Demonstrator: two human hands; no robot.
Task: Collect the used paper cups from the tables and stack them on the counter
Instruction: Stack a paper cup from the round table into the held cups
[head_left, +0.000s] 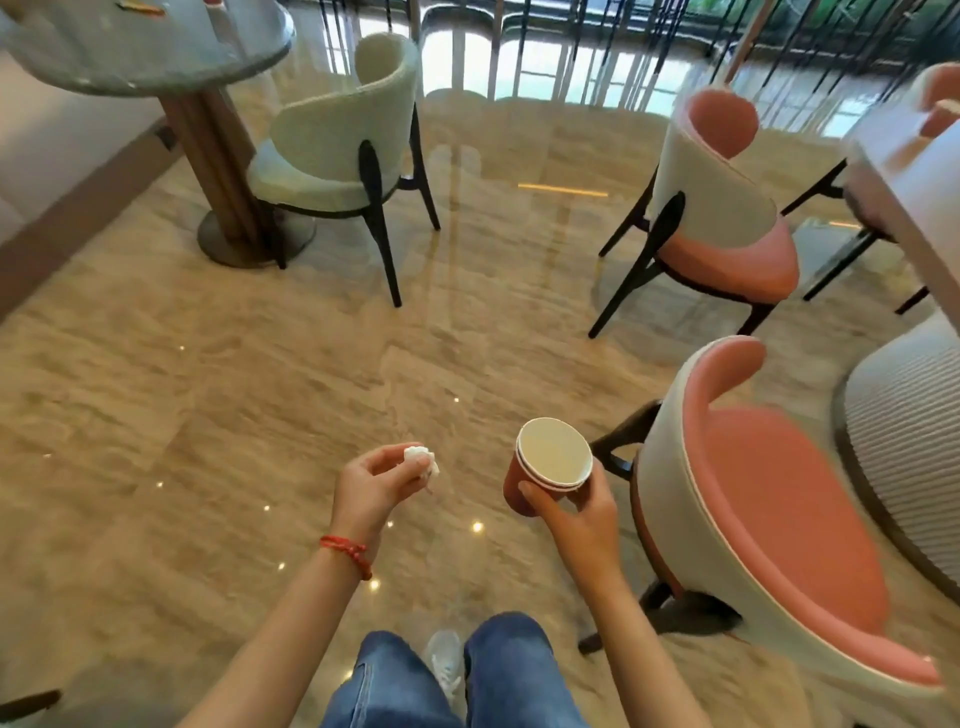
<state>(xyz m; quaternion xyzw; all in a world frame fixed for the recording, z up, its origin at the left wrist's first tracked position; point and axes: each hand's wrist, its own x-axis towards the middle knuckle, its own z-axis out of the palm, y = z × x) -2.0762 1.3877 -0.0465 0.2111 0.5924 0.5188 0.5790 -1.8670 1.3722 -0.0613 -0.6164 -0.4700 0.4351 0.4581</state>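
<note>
Head view, right hand (576, 512) gripping nested paper cups (548, 467), left hand (371, 486) pinching crumpled tissue (422, 460)

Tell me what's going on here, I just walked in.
A person is walking across a cafe floor clearing up. The right hand holds nested red paper cups, at least two by the rims, in a grip round the side. The left hand pinches a crumpled white tissue. Pink chairs stand to the right, and a round table at upper left has some items on it. No counter is in view.
</note>
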